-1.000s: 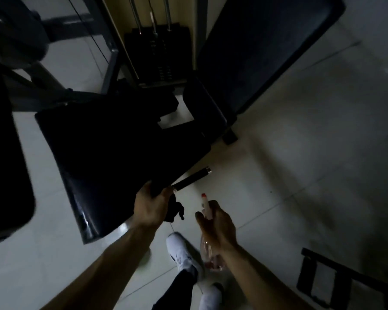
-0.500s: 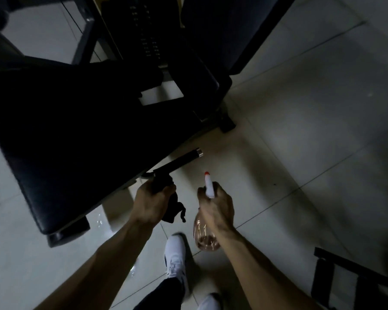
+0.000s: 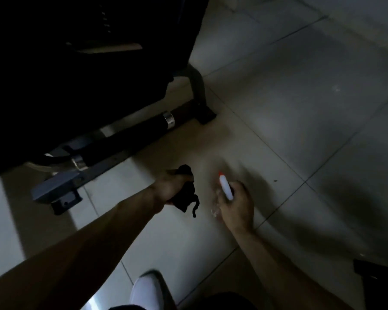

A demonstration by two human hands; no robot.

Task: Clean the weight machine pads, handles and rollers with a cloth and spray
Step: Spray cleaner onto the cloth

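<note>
Your left hand (image 3: 168, 186) was curled tight round a crumpled black cloth (image 3: 185, 196), a soft wad with a thin tail dangling below the fist. Your right hand (image 3: 239, 205) was wrapped round the neck of the spray bottle (image 3: 225, 186). Its smooth white nozzle ended in a red tip pointing up and away from you. Its clear body below your fingers was smeared by motion and hard to make out. Near the cloth, but apart from it, ran the handle (image 3: 126, 138), a matte black cylinder lying aslant, with a bright chrome collar (image 3: 169, 119) at its far end and another at its near end. Above it sat the pad (image 3: 76, 74), a broad black mass in deep shadow, its surface and seams lost and its top and left cut off. A flat grey steel plate (image 3: 54, 189) and a curved tube leg (image 3: 196, 86) stood on glossy pale floor tiles (image 3: 300, 108). The rounded toe of a white shoe (image 3: 148, 291) showed at the bottom edge. A dark barred shape (image 3: 376, 285) was cut off at the lower right corner, and I could not tell what it was.
</note>
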